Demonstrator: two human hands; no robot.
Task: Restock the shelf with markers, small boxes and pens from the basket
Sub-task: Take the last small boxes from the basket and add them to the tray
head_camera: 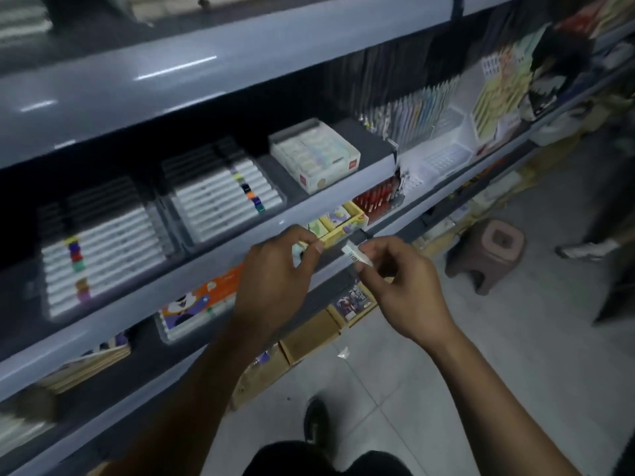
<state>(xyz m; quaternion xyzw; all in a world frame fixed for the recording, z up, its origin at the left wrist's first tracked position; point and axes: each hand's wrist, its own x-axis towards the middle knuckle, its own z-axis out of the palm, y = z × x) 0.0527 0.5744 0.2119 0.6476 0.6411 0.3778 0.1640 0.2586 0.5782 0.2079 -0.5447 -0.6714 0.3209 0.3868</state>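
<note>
Pinching a small white barcoded packet (pixel 355 257) at its near end, the right hand (pixel 395 286) holds it just in front of the shelf edge (pixel 192 266). The left hand (pixel 278 269) has curled fingers near a small box (pixel 331 228); whether it grips something, I cannot tell. The packet looks light and thin, so I think it bends easily; holding it at the middle seems safer.
</note>
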